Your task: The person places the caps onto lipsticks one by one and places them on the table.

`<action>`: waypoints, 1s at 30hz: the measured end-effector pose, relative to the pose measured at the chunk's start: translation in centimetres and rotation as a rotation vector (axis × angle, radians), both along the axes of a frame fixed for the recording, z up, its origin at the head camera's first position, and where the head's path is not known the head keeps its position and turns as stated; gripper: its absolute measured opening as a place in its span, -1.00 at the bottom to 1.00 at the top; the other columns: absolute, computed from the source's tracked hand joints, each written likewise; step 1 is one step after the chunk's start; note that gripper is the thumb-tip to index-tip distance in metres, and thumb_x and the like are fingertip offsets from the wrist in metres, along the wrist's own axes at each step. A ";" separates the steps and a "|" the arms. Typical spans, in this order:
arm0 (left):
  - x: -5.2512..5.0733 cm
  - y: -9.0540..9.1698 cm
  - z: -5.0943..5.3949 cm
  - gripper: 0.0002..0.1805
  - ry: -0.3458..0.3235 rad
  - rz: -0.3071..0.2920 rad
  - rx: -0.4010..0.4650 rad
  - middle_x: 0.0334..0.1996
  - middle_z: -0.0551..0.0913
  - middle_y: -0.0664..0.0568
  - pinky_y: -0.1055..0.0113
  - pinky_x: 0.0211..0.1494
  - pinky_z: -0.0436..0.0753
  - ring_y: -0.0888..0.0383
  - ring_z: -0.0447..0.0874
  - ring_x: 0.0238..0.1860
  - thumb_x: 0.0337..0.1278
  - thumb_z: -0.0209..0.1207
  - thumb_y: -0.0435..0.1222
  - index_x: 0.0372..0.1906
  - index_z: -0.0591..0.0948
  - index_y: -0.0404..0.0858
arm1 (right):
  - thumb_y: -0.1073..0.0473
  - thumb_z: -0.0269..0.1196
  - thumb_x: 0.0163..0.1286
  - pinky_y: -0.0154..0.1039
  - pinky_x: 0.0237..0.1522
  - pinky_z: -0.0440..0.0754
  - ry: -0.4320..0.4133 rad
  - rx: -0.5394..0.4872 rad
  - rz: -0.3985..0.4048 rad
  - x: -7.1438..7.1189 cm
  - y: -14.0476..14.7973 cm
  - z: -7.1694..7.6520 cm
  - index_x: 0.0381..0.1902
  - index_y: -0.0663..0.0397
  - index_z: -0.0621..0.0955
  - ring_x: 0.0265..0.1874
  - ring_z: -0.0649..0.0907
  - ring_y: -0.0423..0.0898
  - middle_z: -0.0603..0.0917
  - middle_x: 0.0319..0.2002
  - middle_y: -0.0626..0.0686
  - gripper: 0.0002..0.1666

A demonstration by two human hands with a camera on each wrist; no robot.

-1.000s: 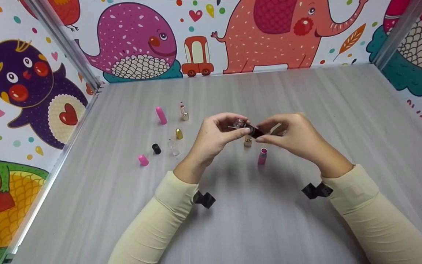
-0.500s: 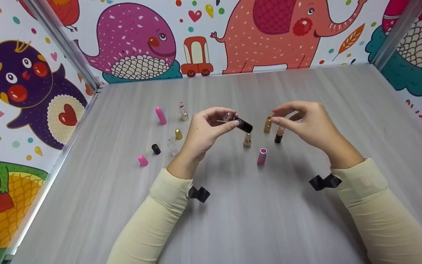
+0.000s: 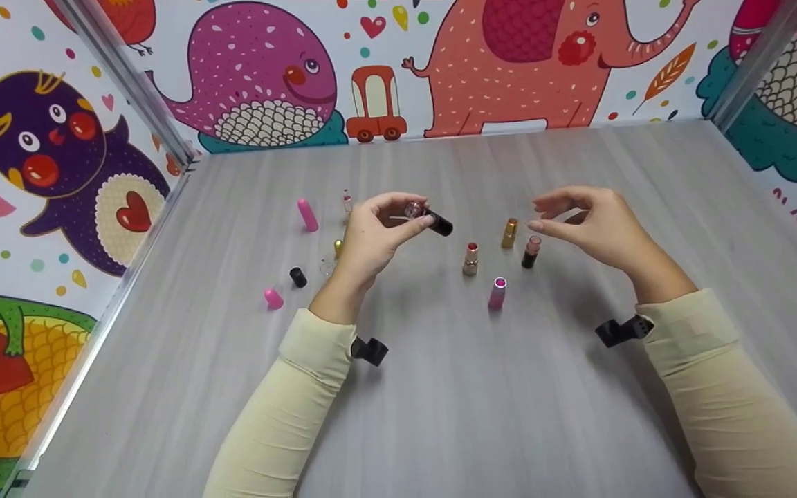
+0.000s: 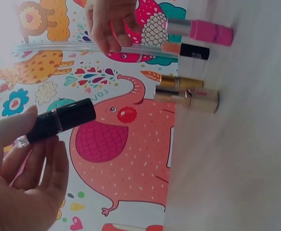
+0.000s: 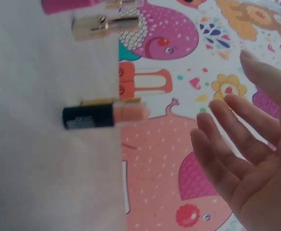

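Note:
My left hand [image 3: 374,235] pinches a black lipstick tube [image 3: 439,222] between thumb and fingers, above the table. In the left wrist view this black lipstick [image 4: 73,117] is tilted, with a thin metal ring and a clear, glittery end by the thumb. To the right, my right hand [image 3: 592,223] hovers with relaxed fingers and nothing in them. Nearest to it stand a lipstick with a black base [image 3: 529,257] and peach tip, and a gold lipstick [image 3: 509,234]. A gold lipstick with a red tip [image 3: 470,260] and a pink lipstick [image 3: 497,294] stand upright between the hands.
Left on the grey table [image 3: 440,401] lie a long pink cap [image 3: 308,215], a black cap [image 3: 298,277] and a short pink cap [image 3: 273,299]. Behind the left hand, a clear cap, a gold cap [image 3: 338,247] and another lipstick [image 3: 347,199] are partly covered. Printed panels [image 3: 267,69] border the table.
My right hand has let go of the black lipstick and moved right. My left hand has carried the lipstick left and farther back, uncovering the standing lipsticks.

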State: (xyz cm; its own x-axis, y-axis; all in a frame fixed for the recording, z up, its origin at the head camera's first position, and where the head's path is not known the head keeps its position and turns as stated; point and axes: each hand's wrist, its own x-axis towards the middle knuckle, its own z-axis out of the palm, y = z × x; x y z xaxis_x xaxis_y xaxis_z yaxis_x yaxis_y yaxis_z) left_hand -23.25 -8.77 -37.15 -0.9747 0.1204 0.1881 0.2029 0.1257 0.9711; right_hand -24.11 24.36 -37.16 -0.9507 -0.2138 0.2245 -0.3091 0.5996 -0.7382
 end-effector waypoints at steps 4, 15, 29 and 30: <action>-0.6 -0.5 -0.2 -0.70 -0.024 0.023 -0.019 -0.08 0.79 -0.03 0.22 0.18 0.73 0.04 0.79 -0.02 0.23 0.52 -0.29 0.05 0.81 -0.19 | 0.02 0.59 0.30 -0.49 -0.07 0.64 -0.051 0.025 0.035 -0.8 1.1 -1.0 0.17 0.04 0.78 -0.11 0.71 -0.29 0.81 0.04 0.12 -0.49; -2.4 -0.2 -1.0 -0.72 -0.076 0.074 -0.178 -0.04 0.80 -0.01 0.24 0.15 0.73 0.05 0.75 0.01 0.28 0.47 -0.35 0.07 0.81 -0.20 | 0.10 0.58 0.31 -0.52 -0.09 0.59 -0.242 0.081 0.175 -2.4 2.8 -4.7 0.19 0.17 0.75 0.04 0.74 0.00 0.83 0.00 0.15 -0.47; -6.7 0.5 -0.9 -0.72 -0.128 0.192 -0.446 0.00 0.78 -0.01 0.05 0.42 0.51 0.06 0.67 0.08 0.35 0.43 -0.33 0.12 0.79 -0.15 | 0.18 0.58 0.30 -0.51 -0.16 0.54 -0.200 0.090 0.165 -2.7 1.7 -6.3 -0.09 0.20 0.80 -0.21 0.68 -0.24 0.83 -0.16 0.08 -0.72; -7.0 0.4 -0.9 -0.72 -0.128 0.203 -0.467 0.00 0.78 -0.01 0.00 0.46 0.45 0.06 0.66 0.08 0.35 0.43 -0.33 0.12 0.80 -0.15 | 0.19 0.58 0.30 -0.50 -0.16 0.54 -0.199 0.090 0.166 -2.7 1.6 -6.4 -0.10 0.19 0.80 -0.21 0.68 -0.23 0.83 -0.17 0.08 -0.73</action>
State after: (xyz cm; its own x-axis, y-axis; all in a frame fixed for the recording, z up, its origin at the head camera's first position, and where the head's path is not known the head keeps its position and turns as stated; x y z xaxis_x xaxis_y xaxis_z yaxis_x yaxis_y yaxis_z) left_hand -30.22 -8.32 -38.09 -0.9988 -0.0303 0.0376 0.0133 0.5756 0.8176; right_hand -26.80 25.92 -43.53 -0.9244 -0.3814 0.0094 -0.2628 0.6186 -0.7404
